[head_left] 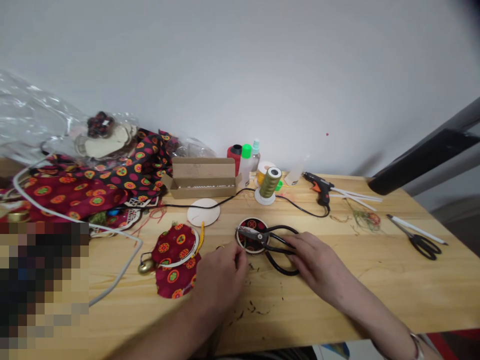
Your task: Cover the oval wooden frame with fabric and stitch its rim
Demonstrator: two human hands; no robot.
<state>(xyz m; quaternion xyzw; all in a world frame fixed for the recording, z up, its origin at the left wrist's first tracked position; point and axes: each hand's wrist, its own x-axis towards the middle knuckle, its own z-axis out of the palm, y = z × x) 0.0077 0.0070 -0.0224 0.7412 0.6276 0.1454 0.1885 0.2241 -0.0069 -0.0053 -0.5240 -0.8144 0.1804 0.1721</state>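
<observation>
A round disc [245,246] covered in dark patterned fabric with a pale rim lies in front of me, partly hidden under a pair of scissors [273,239] with large black loop handles. My right hand [318,265] grips the scissors at the handle loops; their blades point left across the disc. Close to the disc's lower left edge is my left hand [223,272], its fingers closed in a pinch. What they hold, if anything, is hidden. Left of that hand sit maroon patterned fabric circles [174,245], one with a white edge, beside a brass bell [145,266].
Behind stand a spool of olive thread [270,184], an open cardboard box [204,185] and a green-capped bottle [245,162]. A glue gun [320,189] and other scissors [423,246] lie at right. Patterned cloth [75,192] is piled left; a white cable [127,275] crosses there.
</observation>
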